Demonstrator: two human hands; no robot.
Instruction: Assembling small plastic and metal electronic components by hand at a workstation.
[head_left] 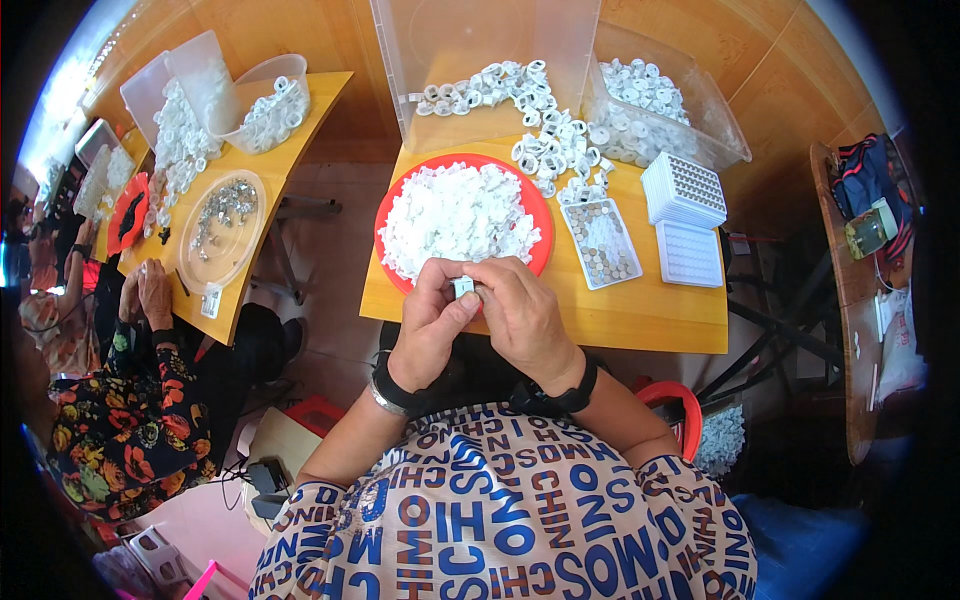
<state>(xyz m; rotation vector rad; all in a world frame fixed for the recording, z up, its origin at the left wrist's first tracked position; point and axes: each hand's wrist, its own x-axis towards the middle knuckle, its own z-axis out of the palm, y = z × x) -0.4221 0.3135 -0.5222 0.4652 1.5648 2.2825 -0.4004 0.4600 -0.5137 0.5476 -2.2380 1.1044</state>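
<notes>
My left hand [428, 330] and my right hand [527, 315] meet above the near edge of the table, in front of a red round basin [546, 225]. Between their thumbs and fingertips is a small pale plastic part [463, 287], boxy in shape, with both hands closed on it. My fingers hide much of the part, so its exact kind does not show. A heap of small white plastic pieces [455, 220] fills the basin just beyond my hands. To the right, a shallow white tray [628, 272] holds small round metallic discs [612, 262] around a pale patch.
White ring-shaped parts [560, 145] spill from a tipped clear bin [490, 40]. Another clear bin [720, 140] holds more. Stacked white trays [668, 195] stand at the right. A co-worker's hands [150, 292] rest at a left table [325, 110]. A red bucket [690, 405] is beside me.
</notes>
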